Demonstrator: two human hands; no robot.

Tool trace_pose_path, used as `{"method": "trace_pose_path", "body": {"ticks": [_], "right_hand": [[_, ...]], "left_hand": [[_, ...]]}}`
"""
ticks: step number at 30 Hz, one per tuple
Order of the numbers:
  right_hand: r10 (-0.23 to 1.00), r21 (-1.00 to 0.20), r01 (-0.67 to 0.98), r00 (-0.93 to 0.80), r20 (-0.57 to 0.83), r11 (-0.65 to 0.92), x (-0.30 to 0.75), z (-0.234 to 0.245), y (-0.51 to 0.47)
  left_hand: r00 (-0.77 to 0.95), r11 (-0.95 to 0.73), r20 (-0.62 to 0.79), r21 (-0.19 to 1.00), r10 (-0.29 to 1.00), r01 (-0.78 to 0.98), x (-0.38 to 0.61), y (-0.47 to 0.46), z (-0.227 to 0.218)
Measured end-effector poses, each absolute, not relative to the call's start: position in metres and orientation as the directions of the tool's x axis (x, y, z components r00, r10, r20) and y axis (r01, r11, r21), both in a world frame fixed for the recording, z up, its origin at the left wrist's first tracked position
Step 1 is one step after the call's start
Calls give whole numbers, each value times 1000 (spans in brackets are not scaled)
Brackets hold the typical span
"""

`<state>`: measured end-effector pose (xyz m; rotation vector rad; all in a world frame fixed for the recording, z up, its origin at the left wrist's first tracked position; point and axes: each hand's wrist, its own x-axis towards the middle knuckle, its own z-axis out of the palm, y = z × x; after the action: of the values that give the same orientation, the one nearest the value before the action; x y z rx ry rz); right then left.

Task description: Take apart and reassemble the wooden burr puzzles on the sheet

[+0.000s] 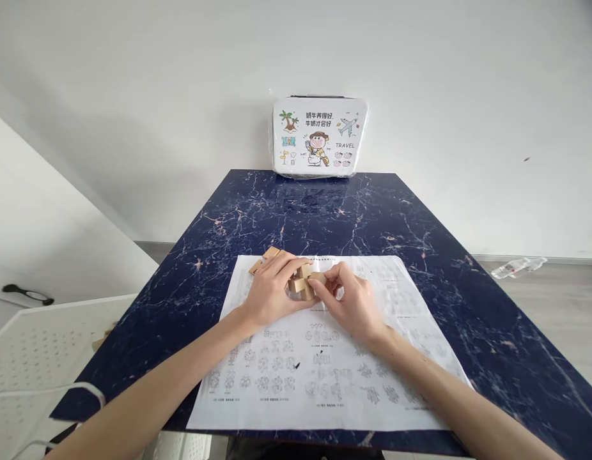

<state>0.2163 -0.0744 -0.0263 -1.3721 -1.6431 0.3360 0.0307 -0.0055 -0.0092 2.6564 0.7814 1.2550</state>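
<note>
Indoors; white wall (181, 76); marbled table (325, 217); left hand (271, 289), right hand (352, 299) curled, gripping wooden blocks (300, 285)

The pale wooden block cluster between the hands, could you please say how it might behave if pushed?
The pale wooden block cluster would probably slide rather than roll, given its flat, square ends. It may come apart, since it looks built from separate pieces.
</note>
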Motion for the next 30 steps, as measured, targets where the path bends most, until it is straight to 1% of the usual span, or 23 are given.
{"method": "trace_pose_path", "body": {"ticks": [5, 8, 12, 15, 19, 23, 27, 30], "right_hand": [[861, -640, 684, 34, 507, 349, 217, -22, -75], [846, -598, 720, 29, 532, 351, 215, -21, -75], [843, -581, 738, 31, 537, 344, 215, -23, -74], [853, -605, 718, 29, 520, 344, 216, -24, -73], [875, -672, 642, 4, 484, 369, 218, -21, -74], [904, -746, 576, 29, 427, 334, 219, -19, -75], [903, -777, 547, 83, 421, 312, 220, -20, -72], [885, -761, 524, 30, 465, 382, 221, -22, -68]], "left_hand": [[548, -878, 692, 295, 469, 378, 30, -7, -7], [561, -878, 678, 315, 475, 361, 29, -8, -7], [572, -877, 666, 336, 479, 344, 28, -6, -9], [568, -871, 661, 358, 491, 337, 28, -5, -10], [548, -836, 631, 429, 549, 342, 28, -5, -9], [542, -810, 606, 490, 583, 323, 29, -6, -7], [535, -799, 601, 519, 594, 303, 29, -6, -3], [517, -763, 575, 570, 634, 303, 28, -5, -1]]}}
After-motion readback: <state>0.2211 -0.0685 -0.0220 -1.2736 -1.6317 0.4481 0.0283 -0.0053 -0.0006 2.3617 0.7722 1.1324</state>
